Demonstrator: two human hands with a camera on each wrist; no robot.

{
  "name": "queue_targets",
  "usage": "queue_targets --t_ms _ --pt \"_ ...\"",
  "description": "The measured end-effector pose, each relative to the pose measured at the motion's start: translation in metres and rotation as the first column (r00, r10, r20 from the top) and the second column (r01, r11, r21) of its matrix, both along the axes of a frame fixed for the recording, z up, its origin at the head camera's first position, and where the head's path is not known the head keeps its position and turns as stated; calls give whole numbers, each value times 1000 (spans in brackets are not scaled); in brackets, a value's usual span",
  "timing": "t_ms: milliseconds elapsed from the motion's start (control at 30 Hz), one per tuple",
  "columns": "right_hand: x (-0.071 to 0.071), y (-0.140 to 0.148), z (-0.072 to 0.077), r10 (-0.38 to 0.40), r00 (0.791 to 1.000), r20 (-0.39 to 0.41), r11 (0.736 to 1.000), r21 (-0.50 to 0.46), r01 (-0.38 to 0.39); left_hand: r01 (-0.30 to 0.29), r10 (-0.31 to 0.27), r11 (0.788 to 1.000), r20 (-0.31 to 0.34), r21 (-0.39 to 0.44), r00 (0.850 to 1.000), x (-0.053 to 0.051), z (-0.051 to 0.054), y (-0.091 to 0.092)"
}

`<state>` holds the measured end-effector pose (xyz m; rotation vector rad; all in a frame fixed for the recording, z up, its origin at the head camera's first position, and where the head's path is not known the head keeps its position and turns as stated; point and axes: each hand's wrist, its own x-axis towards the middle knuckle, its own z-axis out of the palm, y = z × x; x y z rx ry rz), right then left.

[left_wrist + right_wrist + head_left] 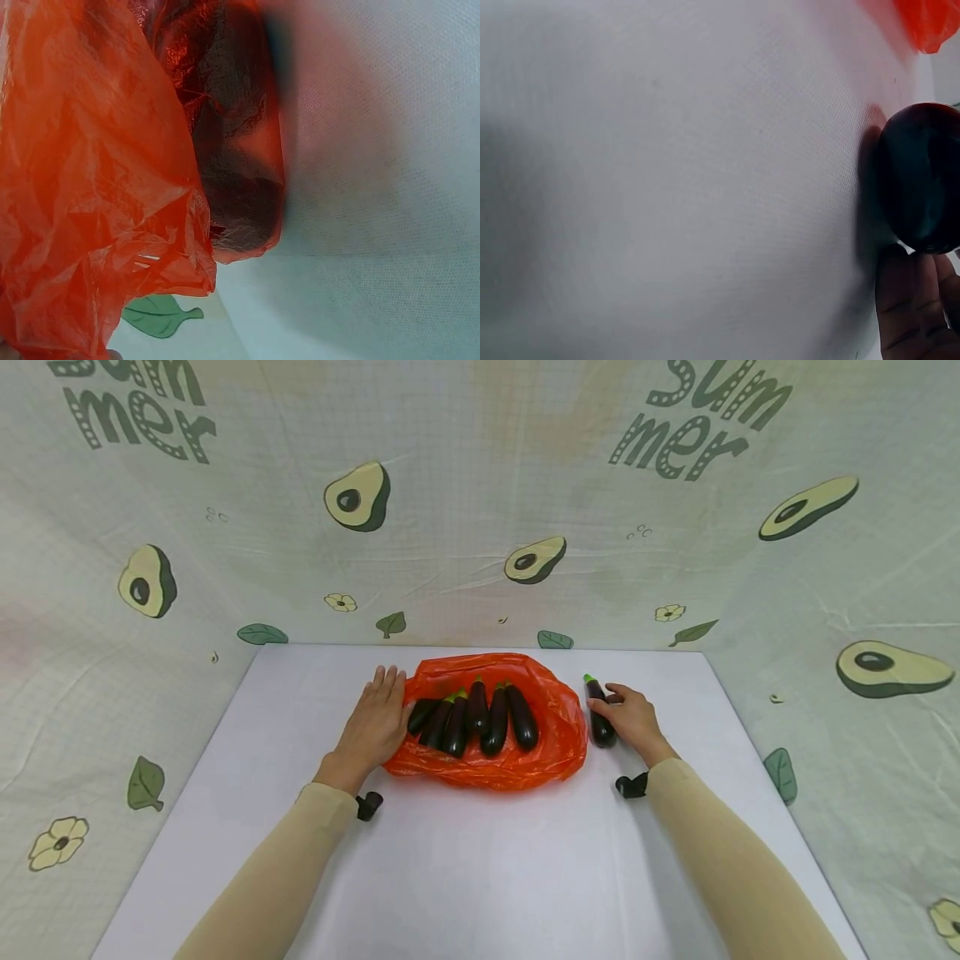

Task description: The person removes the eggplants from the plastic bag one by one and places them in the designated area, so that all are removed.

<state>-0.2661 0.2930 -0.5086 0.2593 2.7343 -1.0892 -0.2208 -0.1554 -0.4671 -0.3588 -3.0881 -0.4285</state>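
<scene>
Several dark purple eggplants [493, 727] lie side by side in an open red plastic bag [558, 727]. My left hand [381, 714] rests against the bag's left side, its fingers straight and close together. In the left wrist view the thin red plastic [90, 172] fills the left part, and a dark eggplant [244, 165] shows through it. To the right of the bag, my right hand [633, 714] holds a single eggplant [602, 727] on the table, thumb across it. The right wrist view shows its rounded end [922, 180] beside the fingers [911, 300].
The table [480, 868] has a white cover. A pale cloth [450, 410] printed with avocados, leaves and lettering hangs behind and at both sides. Small black devices [369, 806] sit at both wrists.
</scene>
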Motion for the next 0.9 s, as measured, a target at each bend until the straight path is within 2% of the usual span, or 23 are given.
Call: queue_targets --t_ms 567,733,900 --pt "8 -1 -6 12 993 -116 1000 -18 -15 6 -6 1000 9 -9 1000 -2 1 2" --pt "11 -4 -3 11 986 -167 1000 -16 -14 4 -4 1000 15 -1 1000 -3 2 3" --pt "16 -12 8 13 975 -222 1000 1 -13 7 -7 1000 6 2 1000 -2 3 4"
